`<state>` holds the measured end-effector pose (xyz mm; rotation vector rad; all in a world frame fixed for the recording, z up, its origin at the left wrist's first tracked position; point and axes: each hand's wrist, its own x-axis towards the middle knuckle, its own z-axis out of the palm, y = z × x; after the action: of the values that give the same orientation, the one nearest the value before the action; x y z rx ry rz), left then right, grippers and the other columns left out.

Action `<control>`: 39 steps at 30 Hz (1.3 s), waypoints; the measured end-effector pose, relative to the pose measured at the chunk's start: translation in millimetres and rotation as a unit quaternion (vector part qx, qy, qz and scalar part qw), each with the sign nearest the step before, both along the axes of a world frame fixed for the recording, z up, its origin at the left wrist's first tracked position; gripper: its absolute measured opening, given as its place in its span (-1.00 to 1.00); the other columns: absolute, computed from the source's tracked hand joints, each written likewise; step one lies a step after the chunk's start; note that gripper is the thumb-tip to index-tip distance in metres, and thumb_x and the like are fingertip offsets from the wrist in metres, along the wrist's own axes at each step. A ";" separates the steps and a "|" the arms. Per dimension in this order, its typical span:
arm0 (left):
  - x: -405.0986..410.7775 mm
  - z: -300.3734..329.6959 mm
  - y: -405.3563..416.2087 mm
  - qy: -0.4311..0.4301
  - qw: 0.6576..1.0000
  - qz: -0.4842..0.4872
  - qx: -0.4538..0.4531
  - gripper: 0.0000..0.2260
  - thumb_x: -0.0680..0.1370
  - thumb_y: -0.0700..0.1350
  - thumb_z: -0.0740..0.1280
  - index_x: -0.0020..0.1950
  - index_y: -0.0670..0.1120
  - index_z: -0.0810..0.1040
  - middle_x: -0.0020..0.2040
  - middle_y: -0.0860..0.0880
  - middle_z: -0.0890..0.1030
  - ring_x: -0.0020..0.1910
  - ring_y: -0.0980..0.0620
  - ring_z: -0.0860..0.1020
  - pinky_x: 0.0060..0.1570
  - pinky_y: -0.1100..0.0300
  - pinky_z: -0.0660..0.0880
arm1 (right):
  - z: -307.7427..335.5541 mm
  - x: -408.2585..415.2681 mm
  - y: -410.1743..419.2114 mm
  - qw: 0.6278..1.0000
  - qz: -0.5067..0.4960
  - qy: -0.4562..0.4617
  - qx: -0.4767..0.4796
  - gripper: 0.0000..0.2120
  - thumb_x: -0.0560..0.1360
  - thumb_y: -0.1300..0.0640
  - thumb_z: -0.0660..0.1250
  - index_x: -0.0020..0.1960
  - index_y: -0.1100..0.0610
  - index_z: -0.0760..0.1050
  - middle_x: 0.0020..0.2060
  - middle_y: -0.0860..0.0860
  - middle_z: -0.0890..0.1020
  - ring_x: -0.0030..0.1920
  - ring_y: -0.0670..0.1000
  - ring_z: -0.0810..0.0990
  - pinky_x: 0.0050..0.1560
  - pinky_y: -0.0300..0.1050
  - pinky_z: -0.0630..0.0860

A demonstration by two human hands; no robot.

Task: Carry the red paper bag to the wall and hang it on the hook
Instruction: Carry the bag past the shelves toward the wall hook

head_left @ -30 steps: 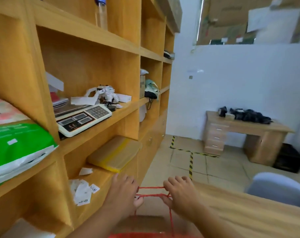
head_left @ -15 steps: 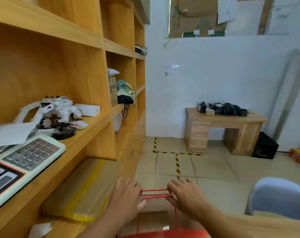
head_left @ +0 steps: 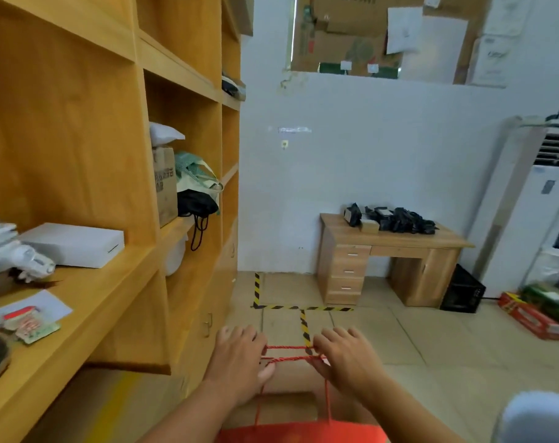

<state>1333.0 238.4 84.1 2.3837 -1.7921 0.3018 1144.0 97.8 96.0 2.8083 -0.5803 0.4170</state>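
The red paper bag (head_left: 300, 432) hangs low in front of me, only its top rim showing at the bottom edge. Its two red cord handles (head_left: 289, 353) are stretched level between my hands. My left hand (head_left: 239, 362) grips their left ends and my right hand (head_left: 345, 359) grips their right ends. On the white wall ahead a small hook (head_left: 284, 143) sits under a pale strip, at about head height, well beyond the bag.
A tall wooden shelf unit (head_left: 118, 193) with boxes and bags runs along my left. A wooden desk (head_left: 390, 251) stands against the far wall, an air conditioner (head_left: 540, 219) at the right. Striped floor tape (head_left: 303, 307) crosses the tiles; a pale chair back (head_left: 537, 417) is at bottom right.
I have walked forward along the shelves; the scale and yellow box have dropped out of view and the far wall and desk look nearer. Both hands keep the same grip on the cords.
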 end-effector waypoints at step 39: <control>605.7 28.1 -882.7 0.011 0.991 -0.032 -0.128 -0.88 0.53 0.11 0.39 -0.10 0.09 0.54 -0.14 0.11 0.55 -0.06 0.03 0.50 0.25 -0.09 0.39 | 28.9 586.9 -868.9 0.996 -0.026 -0.058 -0.068 -0.81 0.48 -0.08 0.41 -0.19 0.01 0.51 -0.33 -0.06 0.59 -0.31 0.04 0.55 -0.35 -0.03 0.47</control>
<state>1938.7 -644.3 112.2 2.1415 -1.7014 0.4636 1730.9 -771.1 124.9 2.6461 -0.6221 0.5892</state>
